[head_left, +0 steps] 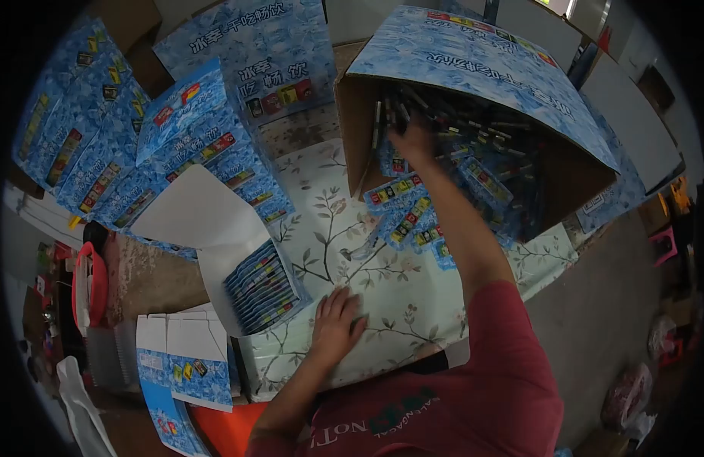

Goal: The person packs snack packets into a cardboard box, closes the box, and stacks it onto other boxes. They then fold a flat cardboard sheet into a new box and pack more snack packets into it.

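Observation:
My left hand [338, 326] lies flat on the flowered tablecloth [401, 324], fingers a little apart and holding nothing. Beside it, to the left, an open white-lined carton [207, 221] holds a row of thin blue packets [262, 289] standing on edge. My right hand [414, 145] reaches into a large blue cardboard box [474, 57] lying on its side, its mouth facing me. Many flat blue packets [485, 183] fill that box, and several have spilled onto the cloth at its mouth. Blur and shadow hide the right fingers, so their grip is unclear.
Filled-out blue cartons [211, 145] stand at the back left, with a printed panel [249, 61] behind. Flattened blue and white cartons [184, 358] lie at the table's left front corner. An orange-red basket [89, 286] stands farther left. Plastic bags [626, 396] rest on the floor at right.

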`<state>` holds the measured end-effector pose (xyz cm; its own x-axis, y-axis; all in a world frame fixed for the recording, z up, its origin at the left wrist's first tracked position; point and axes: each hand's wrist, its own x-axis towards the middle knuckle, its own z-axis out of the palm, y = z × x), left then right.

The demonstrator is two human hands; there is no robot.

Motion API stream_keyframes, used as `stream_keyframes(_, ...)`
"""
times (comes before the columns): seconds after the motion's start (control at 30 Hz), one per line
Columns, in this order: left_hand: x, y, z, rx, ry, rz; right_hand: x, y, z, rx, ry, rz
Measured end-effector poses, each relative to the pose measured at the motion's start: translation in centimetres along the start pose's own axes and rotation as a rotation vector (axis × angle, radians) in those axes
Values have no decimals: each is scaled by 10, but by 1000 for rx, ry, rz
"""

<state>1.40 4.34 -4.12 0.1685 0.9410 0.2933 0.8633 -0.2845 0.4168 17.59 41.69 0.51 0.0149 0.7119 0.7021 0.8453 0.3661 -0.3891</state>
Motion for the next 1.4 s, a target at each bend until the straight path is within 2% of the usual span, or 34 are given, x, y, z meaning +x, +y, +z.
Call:
stream_keyframes(0.13, 1, -3, -2, -18, -20, -32, 38, -2, 35, 34, -130, 9)
stream_keyframes(0.2, 4, -2, -5, -50, -66, -54, 55, -3, 53, -86, -361, 276)
stream_keyframes(0.4, 5, -4, -7, -105, -52, -63, 71, 2, 54, -221, -502, 211)
stream_keyframes(0.43, 6, -5, -7, -109, -45, -64, 68, 2, 49, -224, -501, 204)
stream_keyframes(0.5, 4, -6, -6, -123, -50, -71, 54, 2, 31, -145, -319, 164)
stream_keyframes(0.53, 3, -6, -6, -136, -47, -71, 47, 2, 19, -157, -321, 159)
stream_keyframes(0.6, 1, -7, -5, -141, -17, -55, 31, 3, -10, 17, -196, 153)
stream_keyframes(0.63, 1, -7, -4, -160, -22, -55, 22, 4, -25, -1, -204, 153)
stream_keyframes(0.7, -1, -7, -3, -136, 11, -43, 0, 8, -56, 204, -120, 178)
stream_keyframes(0.73, -2, -9, -2, -158, 2, -42, -14, 11, -71, 183, -129, 181)
stream_keyframes(0.8, -5, -13, 4, -114, 27, -14, -47, 18, -102, 836, -116, 382)
stream_keyframes(0.83, -3, -10, 9, -132, 14, -17, -69, 14, -118, 818, -124, 393)
stream_keyframes(0.9, 3, -8, 16, -345, 191, -150, -118, -3, -146, 1271, -133, 876)
stream_keyframes(0.97, 26, 7, 19, -639, 255, -291, -168, -6, -149, 1162, -185, 954)
stream_keyframes(1.03, 48, 6, 38, -536, 306, -260, -198, 0, -151, 1057, -234, 1019)
stream_keyframes(1.1, 69, 13, 47, -485, 283, -211, -210, 11, -160, 732, -441, 778)
stream_keyframes(1.13, 77, 17, 51, -431, 266, -154, -210, 9, -167, 728, -441, 779)
stream_keyframes(1.17, 81, 19, 56, -434, 265, -154, -208, 8, -174, 676, -496, 673)
stream_keyframes(1.2, 85, 21, 60, -352, 338, -99, -207, 7, -180, 624, -549, 566)
stream_keyframes(1.23, 89, 22, 63, -270, 413, -42, -207, 8, -182, 623, -544, 563)
stream_keyframes(1.33, 89, 21, 57, -396, 422, -77, -211, 12, -187, 716, -585, 476)
stream_keyframes(1.37, 86, 20, 52, -394, 418, -79, -208, 14, -188, 469, -626, 352)
stream_keyframes(1.4, 79, 17, 47, -616, 358, -252, -206, 15, -189, 224, -660, 227)
